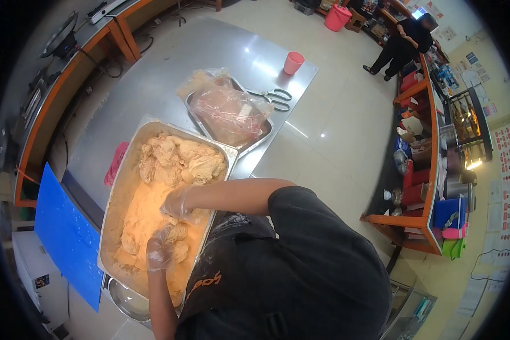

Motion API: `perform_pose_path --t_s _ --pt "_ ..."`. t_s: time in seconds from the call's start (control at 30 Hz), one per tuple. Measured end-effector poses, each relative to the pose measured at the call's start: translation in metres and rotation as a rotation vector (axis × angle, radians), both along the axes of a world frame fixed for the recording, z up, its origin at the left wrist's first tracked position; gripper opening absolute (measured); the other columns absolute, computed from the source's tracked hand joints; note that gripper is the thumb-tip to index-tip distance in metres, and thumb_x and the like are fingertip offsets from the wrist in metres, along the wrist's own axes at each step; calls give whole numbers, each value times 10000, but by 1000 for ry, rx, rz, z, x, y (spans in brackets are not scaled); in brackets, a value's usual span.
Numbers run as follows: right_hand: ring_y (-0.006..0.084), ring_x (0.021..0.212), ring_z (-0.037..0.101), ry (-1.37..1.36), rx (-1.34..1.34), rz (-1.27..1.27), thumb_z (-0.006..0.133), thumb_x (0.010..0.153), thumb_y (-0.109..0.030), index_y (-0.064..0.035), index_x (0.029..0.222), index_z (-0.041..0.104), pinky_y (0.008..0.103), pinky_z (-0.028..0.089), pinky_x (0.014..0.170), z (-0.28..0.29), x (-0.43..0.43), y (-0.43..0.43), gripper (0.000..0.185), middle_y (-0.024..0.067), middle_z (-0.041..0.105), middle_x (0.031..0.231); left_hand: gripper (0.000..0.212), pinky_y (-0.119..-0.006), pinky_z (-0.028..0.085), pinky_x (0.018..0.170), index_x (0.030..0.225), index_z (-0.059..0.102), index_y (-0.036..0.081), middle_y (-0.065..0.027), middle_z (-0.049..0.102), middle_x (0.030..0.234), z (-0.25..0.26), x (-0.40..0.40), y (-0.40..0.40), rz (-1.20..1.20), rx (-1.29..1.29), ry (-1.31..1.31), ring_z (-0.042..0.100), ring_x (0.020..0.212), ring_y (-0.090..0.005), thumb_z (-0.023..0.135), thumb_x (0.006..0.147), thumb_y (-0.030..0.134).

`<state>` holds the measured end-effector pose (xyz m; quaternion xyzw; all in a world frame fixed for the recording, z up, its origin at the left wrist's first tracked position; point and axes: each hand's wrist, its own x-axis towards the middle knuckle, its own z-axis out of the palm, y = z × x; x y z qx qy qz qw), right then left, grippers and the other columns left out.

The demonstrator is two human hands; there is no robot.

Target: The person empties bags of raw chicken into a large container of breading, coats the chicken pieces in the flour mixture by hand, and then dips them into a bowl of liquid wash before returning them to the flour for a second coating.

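A deep rectangular steel pan (117,187) in front of me holds orange-tinted flour (142,208). Flour-coated meat pieces, apparently chicken (163,157), are heaped at its far end. My left hand (159,250), in a clear plastic glove, has its fingers around a coated piece (176,233) near the pan's near side. Another lump (180,250) lies close beside that hand. My right hand (178,205), gloved likewise, reaches down into the flour just above the left one. Its fingertips are partly hidden, and whether it grips anything is unclear.
On the steel table (153,93), a metal tray (255,146) holds plastic-bagged raw meat (227,110). Scissors (276,97), a pink cup (294,63) and a pink item (117,163) lie around. A blue panel (68,238) and steel bowl (129,297) adjoin the pan. A person (403,44) stands far off.
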<state>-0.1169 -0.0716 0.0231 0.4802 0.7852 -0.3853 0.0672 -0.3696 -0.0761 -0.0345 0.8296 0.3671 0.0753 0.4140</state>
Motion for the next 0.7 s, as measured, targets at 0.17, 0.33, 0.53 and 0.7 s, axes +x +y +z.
perform_pose_path --t_s 0.17,0.33,0.53,0.7 --pt "351 921 663 108 252 -133 576 824 -178 -49 994 664 480 506 787 -21 -21 15 231 185 687 937 408 -366 516 868 1206 646 13 -172 674 1134 -4 -47 -11 251 -3 -308 643 1047 -323 654 798 14" --pt "402 799 671 -39 492 -455 582 827 -82 -11 927 679 469 541 728 23 -31 6 157 227 674 908 342 -426 508 780 1202 590 44 -171 657 1020 35 -13 0 202 726 -1 630 916 -306 574 860 46" --pt "350 878 668 153 676 -347 582 823 -109 -23 879 658 430 543 760 -20 -62 19 127 197 659 884 101 -424 491 690 906 640 34 -190 627 849 25 -9 19 451 352 -66 618 809 -340 555 853 51" --pt "356 979 646 56 603 -312 563 842 -156 -7 906 666 436 522 826 -4 -100 7 192 217 656 943 154 -408 515 662 906 628 14 -181 649 864 17 9 14 415 631 -105 640 760 -334 522 900 125"
